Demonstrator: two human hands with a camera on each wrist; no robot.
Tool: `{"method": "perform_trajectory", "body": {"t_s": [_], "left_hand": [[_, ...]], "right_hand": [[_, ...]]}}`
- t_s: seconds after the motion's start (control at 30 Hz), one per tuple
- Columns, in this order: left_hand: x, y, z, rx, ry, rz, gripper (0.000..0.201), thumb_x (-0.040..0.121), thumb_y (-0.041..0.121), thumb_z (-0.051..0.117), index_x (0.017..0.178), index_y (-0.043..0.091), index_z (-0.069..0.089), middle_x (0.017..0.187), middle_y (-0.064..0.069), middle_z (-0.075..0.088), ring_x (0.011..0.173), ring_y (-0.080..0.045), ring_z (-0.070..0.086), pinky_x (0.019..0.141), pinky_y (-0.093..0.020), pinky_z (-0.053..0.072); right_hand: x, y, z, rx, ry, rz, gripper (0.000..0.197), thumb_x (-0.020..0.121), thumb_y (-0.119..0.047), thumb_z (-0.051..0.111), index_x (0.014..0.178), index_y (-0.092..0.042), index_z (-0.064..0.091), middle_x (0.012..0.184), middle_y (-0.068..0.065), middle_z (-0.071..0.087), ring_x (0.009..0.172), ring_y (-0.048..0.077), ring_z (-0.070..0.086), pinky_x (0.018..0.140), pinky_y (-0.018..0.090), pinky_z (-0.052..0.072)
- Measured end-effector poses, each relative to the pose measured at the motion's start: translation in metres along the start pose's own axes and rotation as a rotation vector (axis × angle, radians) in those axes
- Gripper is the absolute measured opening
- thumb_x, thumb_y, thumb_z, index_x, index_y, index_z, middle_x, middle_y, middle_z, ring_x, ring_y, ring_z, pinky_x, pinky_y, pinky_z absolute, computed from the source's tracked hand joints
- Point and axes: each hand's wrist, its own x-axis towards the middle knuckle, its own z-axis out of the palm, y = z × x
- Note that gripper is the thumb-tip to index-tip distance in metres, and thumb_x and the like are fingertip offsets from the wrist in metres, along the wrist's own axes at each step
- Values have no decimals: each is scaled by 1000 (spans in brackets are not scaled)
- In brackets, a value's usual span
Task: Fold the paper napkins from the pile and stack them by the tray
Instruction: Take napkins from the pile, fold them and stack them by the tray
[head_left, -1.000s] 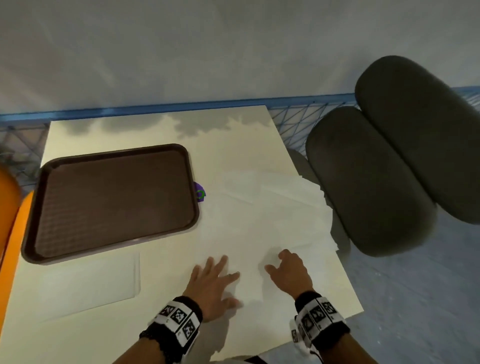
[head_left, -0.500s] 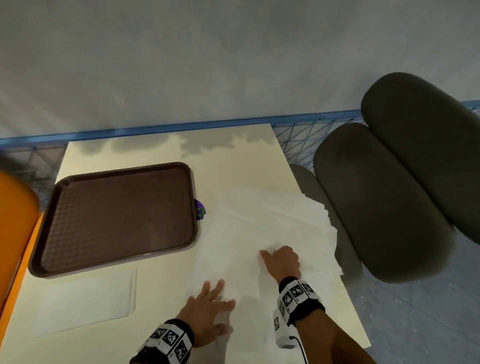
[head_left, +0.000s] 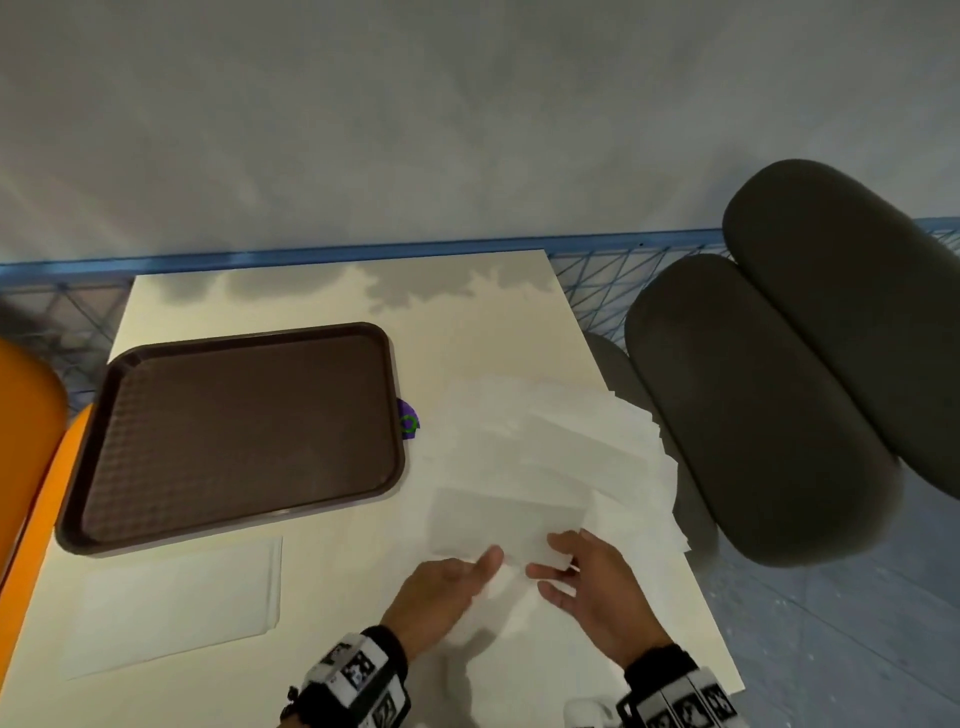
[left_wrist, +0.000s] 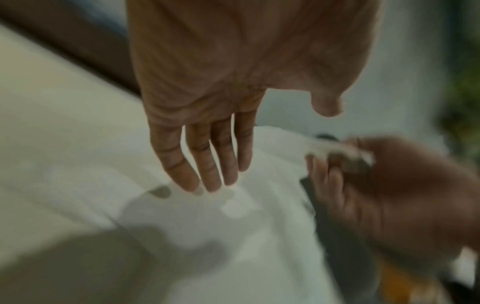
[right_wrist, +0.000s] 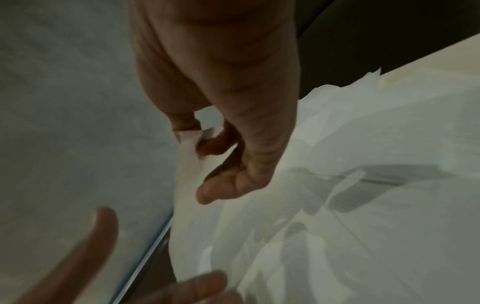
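A loose pile of white paper napkins (head_left: 566, 441) covers the right half of the cream table (head_left: 291, 306). One napkin (head_left: 509, 514) is lifted at its near edge, and my right hand (head_left: 556, 566) pinches that edge between thumb and forefinger (right_wrist: 207, 146). My left hand (head_left: 467, 566) is beside it with straight fingers (left_wrist: 205, 181), the tips touching the paper. A folded napkin (head_left: 176, 608) lies flat just in front of the brown tray (head_left: 239, 431) on the left.
A dark grey padded chair (head_left: 779, 389) stands close against the table's right edge. An orange seat (head_left: 26, 441) is at the far left. A small purple and green object (head_left: 409, 423) lies by the tray's right rim. A blue mesh rail (head_left: 311, 257) runs behind the table.
Both hands lay flat on the napkins before. My right hand has now pinched a napkin's edge and raised it, and my left hand has shifted right towards it.
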Motion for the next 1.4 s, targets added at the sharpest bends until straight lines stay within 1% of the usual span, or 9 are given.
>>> {"method": "perform_trajectory", "body": {"t_s": [0.2,0.37,0.47,0.63,0.8,0.9,1.17,1.27,1.4], "left_hand": [[6,1,11,-600,98,-91,45,79,33,82,112,6,71,91,-4,77,92,-27,71,77,-38,60],[-13,-12,-30,-716,62,68,66,58,14,88,120,5,66,111,-16,74,102,-36,70,86,-51,57],[-33,-12,-61,-807,-53,192,80,50,13,88,126,4,62,119,-22,69,103,-38,68,79,-46,58],[-62,-9,-90,-874,-164,316,96,36,14,97,124,-2,61,116,-25,68,93,-35,70,75,-40,60],[-81,-14,-104,-810,-147,341,82,44,7,82,122,-5,60,112,-25,69,92,-36,70,75,-40,60],[-92,-23,-112,-920,-198,356,77,35,1,87,109,-8,70,102,-27,70,81,-37,72,66,-39,61],[-112,-36,-126,-957,-225,382,72,52,13,95,118,1,70,124,-31,62,105,-44,66,87,-51,56],[-114,-44,-138,-1140,-228,492,62,106,38,37,153,0,23,155,-29,29,143,-44,31,119,-59,11],[-107,-37,-151,-1087,-450,452,101,86,81,40,158,14,15,159,-22,25,141,-42,38,116,-66,1]], "right_hand": [[-33,28,-5,-354,-226,139,29,92,-34,70,112,-13,69,98,9,74,82,22,70,72,31,53],[-11,33,-26,-910,-24,7,40,76,-51,78,86,-15,66,83,7,76,62,14,65,56,28,46],[-7,18,-16,-691,18,-152,41,79,-54,77,95,-17,69,96,2,74,79,13,71,70,29,51],[-15,10,40,-379,-354,11,76,68,-73,75,124,-23,63,119,-3,72,112,20,67,95,37,50],[-18,-5,73,-147,-529,37,82,65,-52,89,128,-6,63,96,11,66,78,20,63,67,30,43],[-14,-8,80,-166,-493,33,94,50,-65,89,124,-10,67,103,9,69,91,23,68,73,33,47],[-31,6,109,-100,-742,30,67,61,-31,96,118,-5,72,129,21,65,115,34,65,99,48,52],[-33,-28,103,-178,-734,-89,68,61,-25,96,117,2,71,126,26,65,112,35,67,94,43,55],[-51,-73,99,-542,-743,-236,39,77,-23,87,110,-5,75,114,17,73,102,29,71,89,38,56]]}}
